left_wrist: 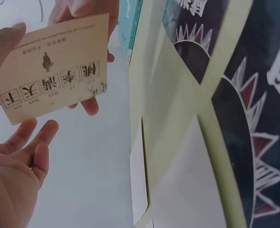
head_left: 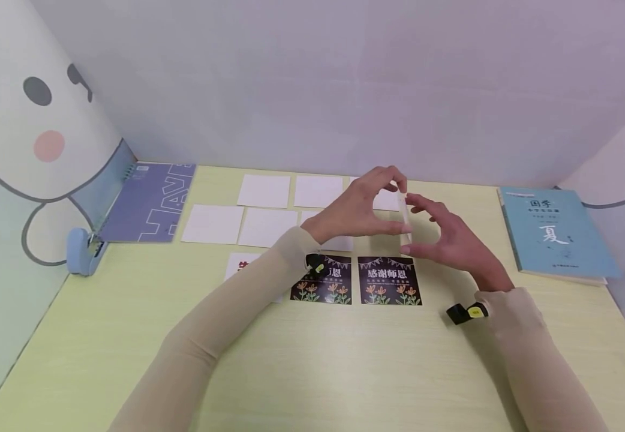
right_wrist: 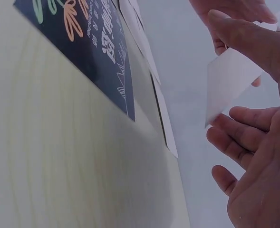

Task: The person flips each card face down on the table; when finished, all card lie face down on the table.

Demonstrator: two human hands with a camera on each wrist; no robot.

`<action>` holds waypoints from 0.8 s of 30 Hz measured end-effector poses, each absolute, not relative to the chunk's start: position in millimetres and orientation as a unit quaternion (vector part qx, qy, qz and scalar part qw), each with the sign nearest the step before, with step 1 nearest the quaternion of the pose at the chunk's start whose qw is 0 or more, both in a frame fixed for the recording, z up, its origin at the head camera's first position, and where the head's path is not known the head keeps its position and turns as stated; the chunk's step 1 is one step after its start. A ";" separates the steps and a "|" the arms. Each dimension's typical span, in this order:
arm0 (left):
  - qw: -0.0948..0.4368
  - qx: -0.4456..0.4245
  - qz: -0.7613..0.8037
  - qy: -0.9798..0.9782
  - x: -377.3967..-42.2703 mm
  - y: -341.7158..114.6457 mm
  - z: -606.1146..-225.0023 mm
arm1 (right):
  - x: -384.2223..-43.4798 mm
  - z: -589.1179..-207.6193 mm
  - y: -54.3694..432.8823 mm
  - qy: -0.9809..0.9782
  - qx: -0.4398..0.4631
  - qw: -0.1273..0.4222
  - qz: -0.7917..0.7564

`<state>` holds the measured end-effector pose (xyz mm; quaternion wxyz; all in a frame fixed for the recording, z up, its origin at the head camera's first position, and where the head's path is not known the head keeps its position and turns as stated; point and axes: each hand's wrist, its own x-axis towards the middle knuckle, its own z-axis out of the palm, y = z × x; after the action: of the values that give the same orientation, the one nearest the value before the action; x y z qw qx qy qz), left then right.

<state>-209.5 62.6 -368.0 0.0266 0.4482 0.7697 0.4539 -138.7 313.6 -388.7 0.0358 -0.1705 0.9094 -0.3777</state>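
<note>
A cream card (left_wrist: 54, 71) stands on edge in the air between both hands, over the right end of the card rows. Its printed side, with large boxed characters, faces the left wrist camera; a plain white back shows in the right wrist view. My left hand (head_left: 352, 207) holds it from the left, thumb on one edge and fingertips at the opposite edge. From the right, my right hand (head_left: 453, 240) grips the same card between thumb and fingertips. Just below lie two black cards with white characters and flowers, the right one (head_left: 390, 282) nearest the hands.
Several blank white cards (head_left: 264, 191) lie in two rows behind. A white card with red print (head_left: 237, 264) is partly under the left forearm. A purple notebook (head_left: 147, 204) and blue tape dispenser (head_left: 79, 252) sit left; a teal book (head_left: 558, 234) lies right.
</note>
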 end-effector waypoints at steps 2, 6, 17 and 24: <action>0.022 0.452 0.461 0.764 -209.8 61.9 -367.5 | -139.6 -389.2 313.8 0.908 -0.175 0.034 -0.378; 0.033 0.451 0.448 0.772 -211.3 58.1 -369.3 | -140.8 -387.5 315.6 0.915 -0.174 0.027 -0.364; 0.077 0.435 0.211 0.872 -214.8 46.1 -373.8 | -151.2 -398.5 317.4 0.938 -0.203 0.031 -0.278; 0.094 0.410 0.152 0.894 -215.0 46.3 -380.2 | -156.6 -398.4 312.5 0.948 -0.197 0.082 -0.236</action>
<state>-215.0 46.3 -380.2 0.0936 0.4105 0.8943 0.1518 -156.6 312.5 -398.4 0.0816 -0.1968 0.9481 -0.2362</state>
